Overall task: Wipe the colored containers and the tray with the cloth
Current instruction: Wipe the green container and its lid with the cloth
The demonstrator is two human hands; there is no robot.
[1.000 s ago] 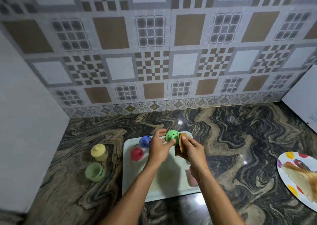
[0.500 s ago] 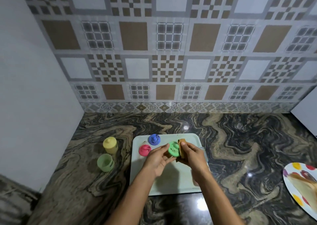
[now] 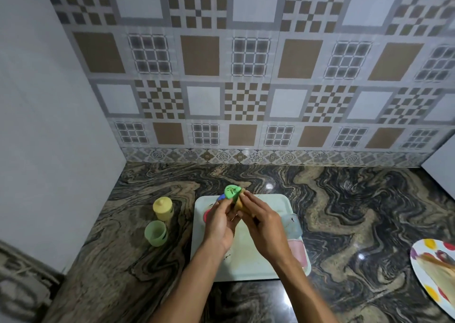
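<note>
My left hand grips a small green lid above the pale tray. My right hand pinches a tan cloth against the lid's right side. Behind my left hand a blue container and a red one sit on the tray, mostly hidden. On the tray's right edge are a clear bluish container and a pink one. Left of the tray on the counter stand a yellow lidded container and an open green container.
The marble counter ends at a patterned tiled wall behind and a plain white wall on the left. A spotted plate with food lies at the right edge. A white appliance corner is at far right.
The view has tilted up and shifted. Both hands lifted the green lid and cloth slightly toward the tray's far edge, and the lid has turned in my left hand.
</note>
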